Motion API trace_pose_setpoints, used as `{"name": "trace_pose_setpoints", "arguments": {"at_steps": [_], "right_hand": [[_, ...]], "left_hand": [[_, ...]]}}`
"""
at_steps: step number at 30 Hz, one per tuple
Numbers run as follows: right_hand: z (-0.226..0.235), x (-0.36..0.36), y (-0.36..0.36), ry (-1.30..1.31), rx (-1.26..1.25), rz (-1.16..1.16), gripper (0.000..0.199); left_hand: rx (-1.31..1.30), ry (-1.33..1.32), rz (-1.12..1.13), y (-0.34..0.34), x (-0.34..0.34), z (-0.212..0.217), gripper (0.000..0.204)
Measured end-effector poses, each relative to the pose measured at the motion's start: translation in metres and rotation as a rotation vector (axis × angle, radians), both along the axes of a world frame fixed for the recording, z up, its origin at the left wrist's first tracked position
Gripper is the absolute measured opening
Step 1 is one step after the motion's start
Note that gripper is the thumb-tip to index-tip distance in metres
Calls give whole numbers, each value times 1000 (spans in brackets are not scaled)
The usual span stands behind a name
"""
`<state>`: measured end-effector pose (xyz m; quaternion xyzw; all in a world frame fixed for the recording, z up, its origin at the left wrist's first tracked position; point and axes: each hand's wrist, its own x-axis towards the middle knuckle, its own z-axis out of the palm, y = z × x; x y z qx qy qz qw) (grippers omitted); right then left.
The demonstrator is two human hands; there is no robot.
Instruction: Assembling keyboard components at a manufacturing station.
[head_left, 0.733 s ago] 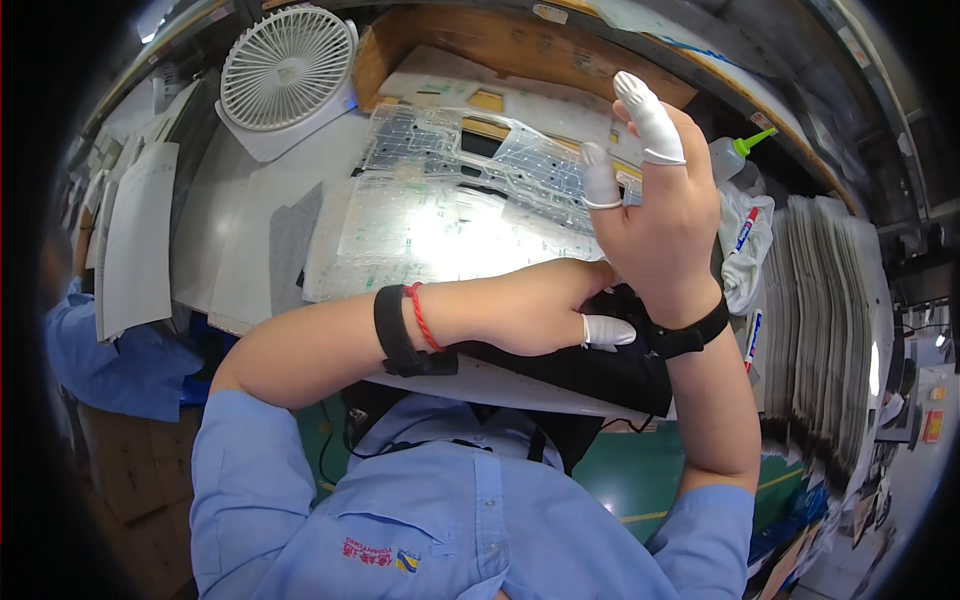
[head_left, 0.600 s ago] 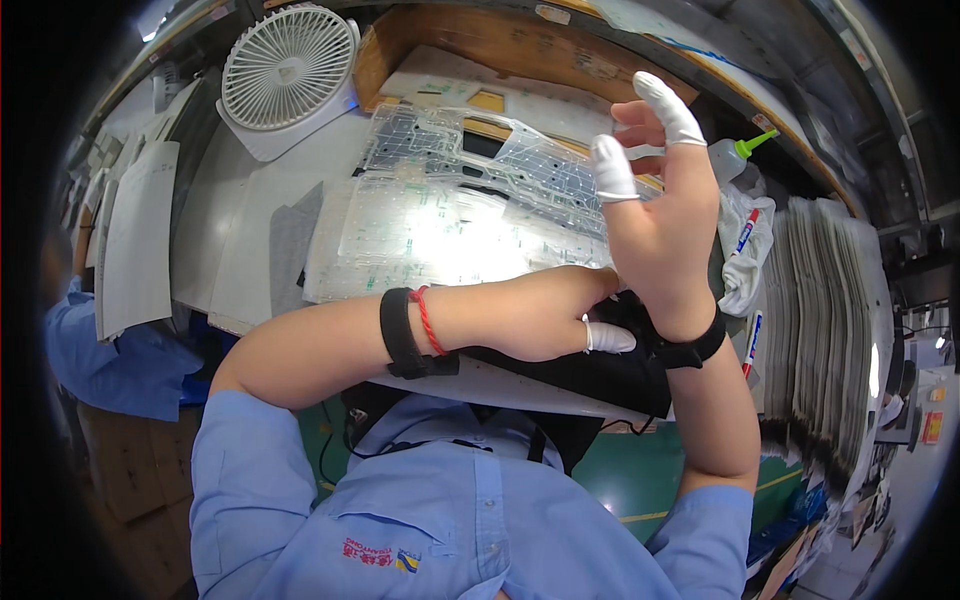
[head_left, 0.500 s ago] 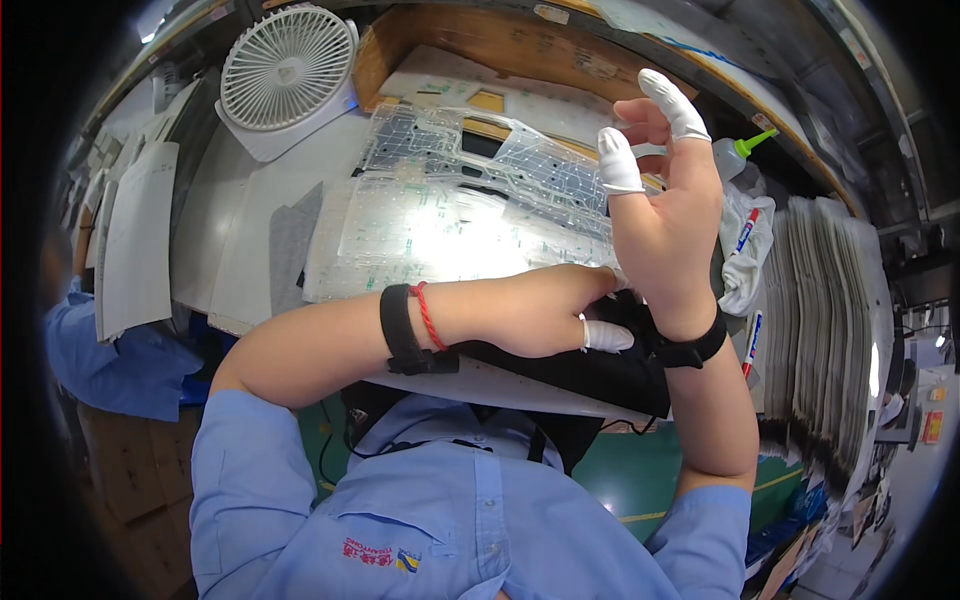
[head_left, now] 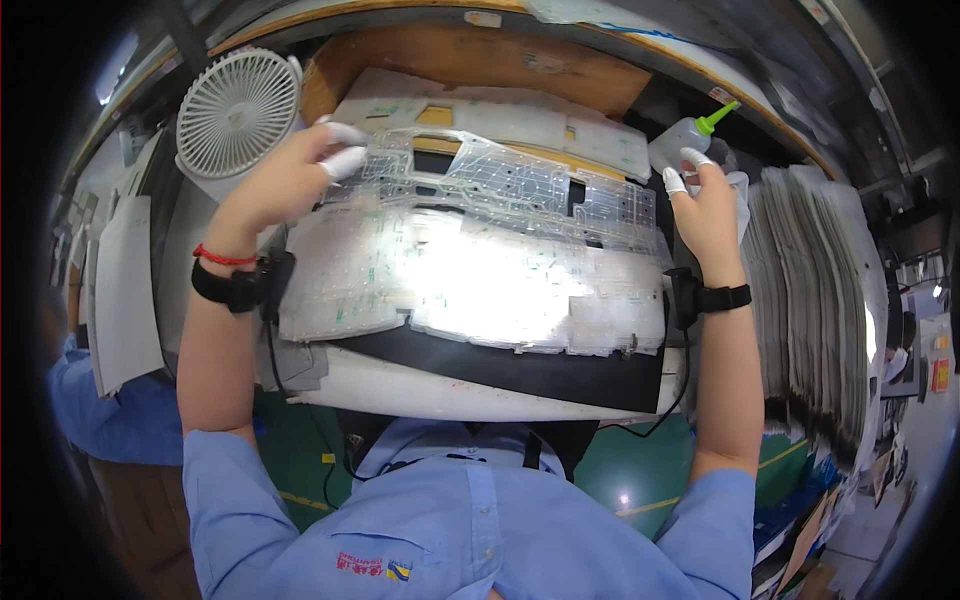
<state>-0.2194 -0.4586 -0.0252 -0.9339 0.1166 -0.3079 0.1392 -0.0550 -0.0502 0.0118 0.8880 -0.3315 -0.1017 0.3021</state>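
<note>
A clear printed circuit film [head_left: 520, 180] with fine silvery traces and cut-out windows lies on a stack of clear plastic sheets [head_left: 340, 270] with green marks. At the film's far left corner is my left hand [head_left: 285, 185]. White finger cots cover its thumb and forefinger, which are slightly apart at the film's edge; I see nothing held between them. My right hand [head_left: 708, 210], also in white finger cots, is raised beyond the film's right edge. Its thumb and forefinger are spread and hold nothing, near a squeeze bottle [head_left: 680, 140] with a green nozzle.
A white fan [head_left: 238, 115] stands at the far left, beside a wooden board [head_left: 480, 75]. Under the sheets' near edge lies a black mat [head_left: 520, 375]. Tall stacked sheets [head_left: 815, 310] line the right. Another person's blue sleeve [head_left: 110, 410] shows at left.
My left hand has swung from the right side to the film's left corner, uncovering the sheets and black mat. My right hand has lowered slightly and shifted right. The view has shifted too.
</note>
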Motion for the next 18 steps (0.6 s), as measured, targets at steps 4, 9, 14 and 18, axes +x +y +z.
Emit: {"name": "trace_pose_setpoints", "arguments": {"at_steps": [4, 9, 14, 18], "right_hand": [[-21, 4, -20, 128, 200, -24, 44], [-35, -6, -23, 253, 355, -66, 47], [-35, -5, -14, 350, 663, -41, 46], [-31, -8, -9, 276, 940, 73, 46]], "left_hand": [[-89, 108, 307, 44, 48, -44, 33], [-302, 318, 485, 35, 43, -42, 32], [-452, 500, 341, 41, 50, -48, 28], [-480, 461, 245, 49, 61, -60, 23]]}}
